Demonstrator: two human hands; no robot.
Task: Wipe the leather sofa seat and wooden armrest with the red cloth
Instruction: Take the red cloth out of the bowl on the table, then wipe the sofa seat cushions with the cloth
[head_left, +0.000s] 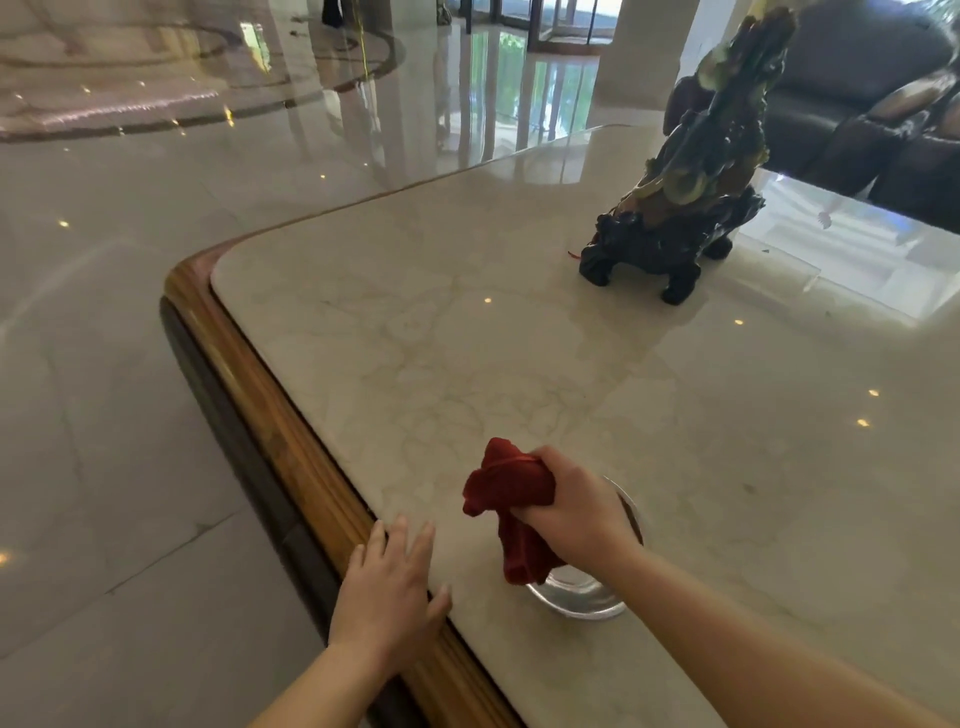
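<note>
My right hand (571, 512) is clenched around the bunched red cloth (506, 488), holding it just above a shiny metal bowl (582, 597) on the marble table top (467, 364). One end of the cloth hangs down into the bowl. My left hand (387, 587) lies flat with fingers spread on the table's near edge, over its wooden rim (249, 374). A dark leather sofa (857, 109) stands far off at the top right, partly hidden behind a carving.
A tall dark carved ornament (691, 171) stands on the table's far right part. Polished marble floor (104, 415) stretches to the left and beyond the table. A pale column (644, 47) rises behind the table near the sofa.
</note>
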